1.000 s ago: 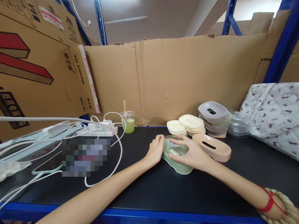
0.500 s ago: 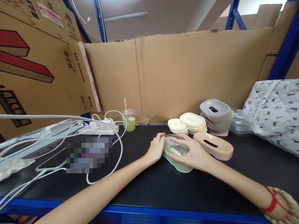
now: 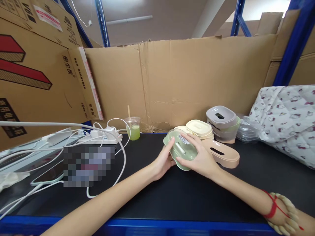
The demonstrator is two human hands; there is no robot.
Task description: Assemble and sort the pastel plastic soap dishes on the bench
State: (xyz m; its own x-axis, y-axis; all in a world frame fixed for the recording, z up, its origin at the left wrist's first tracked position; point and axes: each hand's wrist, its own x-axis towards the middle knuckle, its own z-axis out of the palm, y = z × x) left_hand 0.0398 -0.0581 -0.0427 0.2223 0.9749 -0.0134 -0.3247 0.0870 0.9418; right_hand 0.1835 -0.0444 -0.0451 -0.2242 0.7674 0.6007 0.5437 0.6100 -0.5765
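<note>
A green scalloped plastic piece (image 3: 185, 152) with a raised bar and a round label is tilted up off the black table, held between both hands. My left hand (image 3: 163, 162) grips its left edge, thumb on top and fingers partly hidden beneath. On the right side, my right hand (image 3: 203, 157) spans the piece with thumb and fingers closed on it. Just to the right lies a peach oval cover (image 3: 228, 158) with a slot. Behind are cream lids (image 3: 199, 127) in stacks, and a pile of grey, green and peach covers (image 3: 220, 115).
A cup of green drink (image 3: 134, 131) with a straw stands at the back. White cables, a power strip (image 3: 98, 140) and a phone (image 3: 48, 173) lie on the left. Clear plastic lids (image 3: 247, 131) and a patterned quilted bag (image 3: 290, 121) are at the right.
Both hands have lifted the green piece off the table and tilted it. My left hand's thumb has come over its edge. The camera view has shifted slightly.
</note>
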